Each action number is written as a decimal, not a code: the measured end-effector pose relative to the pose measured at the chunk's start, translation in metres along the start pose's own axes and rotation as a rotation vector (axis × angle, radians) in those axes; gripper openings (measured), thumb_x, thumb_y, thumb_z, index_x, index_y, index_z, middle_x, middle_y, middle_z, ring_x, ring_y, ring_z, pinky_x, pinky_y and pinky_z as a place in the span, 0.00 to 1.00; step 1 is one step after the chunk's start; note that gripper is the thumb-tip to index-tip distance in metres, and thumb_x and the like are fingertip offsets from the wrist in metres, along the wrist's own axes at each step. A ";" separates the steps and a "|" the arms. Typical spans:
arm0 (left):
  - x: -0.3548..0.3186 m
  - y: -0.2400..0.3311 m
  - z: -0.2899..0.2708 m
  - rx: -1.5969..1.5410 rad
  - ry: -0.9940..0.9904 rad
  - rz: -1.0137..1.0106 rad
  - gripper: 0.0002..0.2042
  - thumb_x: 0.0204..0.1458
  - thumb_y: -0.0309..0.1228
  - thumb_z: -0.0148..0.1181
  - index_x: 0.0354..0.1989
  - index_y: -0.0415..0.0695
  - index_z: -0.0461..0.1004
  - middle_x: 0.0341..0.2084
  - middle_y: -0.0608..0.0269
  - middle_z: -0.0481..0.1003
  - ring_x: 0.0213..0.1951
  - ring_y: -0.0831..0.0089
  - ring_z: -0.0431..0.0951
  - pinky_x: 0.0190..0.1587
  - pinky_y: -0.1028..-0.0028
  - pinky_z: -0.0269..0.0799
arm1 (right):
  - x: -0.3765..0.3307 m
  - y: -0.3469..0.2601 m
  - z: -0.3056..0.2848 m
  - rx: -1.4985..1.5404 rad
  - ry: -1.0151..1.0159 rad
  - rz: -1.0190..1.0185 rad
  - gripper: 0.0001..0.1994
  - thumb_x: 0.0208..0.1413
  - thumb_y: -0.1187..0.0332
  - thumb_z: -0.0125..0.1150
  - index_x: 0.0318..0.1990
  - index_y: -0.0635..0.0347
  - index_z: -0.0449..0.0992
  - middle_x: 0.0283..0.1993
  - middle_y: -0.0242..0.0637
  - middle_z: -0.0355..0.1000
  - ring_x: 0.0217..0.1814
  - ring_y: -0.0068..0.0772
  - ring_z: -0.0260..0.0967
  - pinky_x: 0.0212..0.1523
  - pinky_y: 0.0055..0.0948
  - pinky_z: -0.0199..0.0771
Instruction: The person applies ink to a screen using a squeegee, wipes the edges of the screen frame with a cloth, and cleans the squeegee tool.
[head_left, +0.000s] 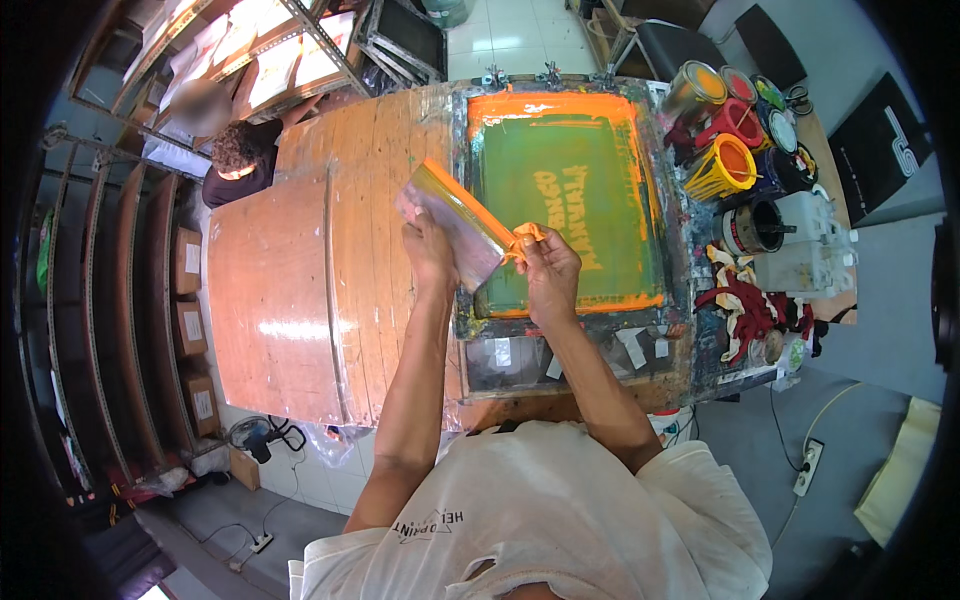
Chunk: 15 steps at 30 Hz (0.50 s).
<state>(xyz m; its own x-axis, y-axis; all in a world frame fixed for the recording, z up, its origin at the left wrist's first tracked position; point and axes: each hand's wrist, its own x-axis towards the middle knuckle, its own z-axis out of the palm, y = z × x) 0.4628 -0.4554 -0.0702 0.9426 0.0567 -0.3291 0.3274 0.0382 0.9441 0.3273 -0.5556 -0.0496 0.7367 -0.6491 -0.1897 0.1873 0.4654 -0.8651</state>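
My left hand (430,247) grips a squeegee (452,222) by its broad, smeared body, tilted over the table. Bright orange ink coats the blade edge along its upper right side. At the blade's lower right end, my right hand (552,272) pinches an orange-stained rag (524,238) against it. Beneath and to the right lies a screen-printing frame (575,326), its green mesh (520,150) bearing pale lettering and thick orange ink along the edges. The lower part of the squeegee covers the frame's left side.
Clamps (551,72) hold the frame's far edge. Ink tubs, including a yellow bucket (722,168), crowd the right side beside a dark pot (752,228) and stained rags (745,305). A person (240,160) is at the table's far left. Shelves (130,300) stand further left.
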 end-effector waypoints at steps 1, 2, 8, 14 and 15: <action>-0.003 0.000 0.000 0.024 0.018 0.014 0.20 0.67 0.43 0.45 0.41 0.33 0.65 0.36 0.55 0.71 0.37 0.71 0.70 0.41 0.66 0.71 | -0.001 -0.001 0.001 0.068 0.018 0.006 0.09 0.59 0.81 0.60 0.47 0.69 0.75 0.39 0.37 0.77 0.38 0.21 0.73 0.38 0.22 0.73; -0.006 0.001 0.000 0.048 0.036 0.028 0.19 0.67 0.43 0.45 0.42 0.34 0.65 0.37 0.55 0.71 0.38 0.71 0.71 0.41 0.67 0.72 | -0.002 -0.003 0.003 0.136 0.036 0.012 0.09 0.59 0.81 0.60 0.47 0.69 0.75 0.38 0.37 0.78 0.38 0.21 0.73 0.39 0.22 0.73; -0.018 0.008 0.001 0.190 0.125 0.219 0.21 0.68 0.43 0.45 0.38 0.31 0.63 0.31 0.47 0.71 0.35 0.64 0.69 0.42 0.62 0.68 | -0.008 -0.016 -0.010 -0.412 -0.019 -0.167 0.11 0.58 0.80 0.60 0.48 0.67 0.76 0.41 0.40 0.78 0.38 0.23 0.74 0.41 0.24 0.74; -0.029 0.026 0.007 0.475 0.082 0.351 0.21 0.68 0.43 0.44 0.37 0.31 0.62 0.29 0.38 0.69 0.32 0.52 0.69 0.42 0.57 0.66 | -0.008 -0.022 -0.015 -0.863 -0.309 -0.532 0.18 0.49 0.84 0.60 0.50 0.63 0.79 0.49 0.45 0.72 0.49 0.40 0.74 0.47 0.30 0.75; -0.025 0.021 0.007 0.468 0.080 0.356 0.21 0.68 0.43 0.43 0.37 0.32 0.62 0.29 0.37 0.68 0.32 0.51 0.69 0.41 0.56 0.66 | -0.012 -0.021 -0.015 -0.939 -0.322 -0.562 0.19 0.49 0.85 0.60 0.50 0.62 0.79 0.49 0.45 0.71 0.48 0.42 0.73 0.48 0.31 0.75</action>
<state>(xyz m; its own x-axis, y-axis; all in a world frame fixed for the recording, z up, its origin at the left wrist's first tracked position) 0.4462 -0.4629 -0.0418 0.9978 0.0614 0.0257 0.0039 -0.4402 0.8979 0.3048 -0.5660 -0.0363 0.8599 -0.3758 0.3453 0.0831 -0.5644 -0.8213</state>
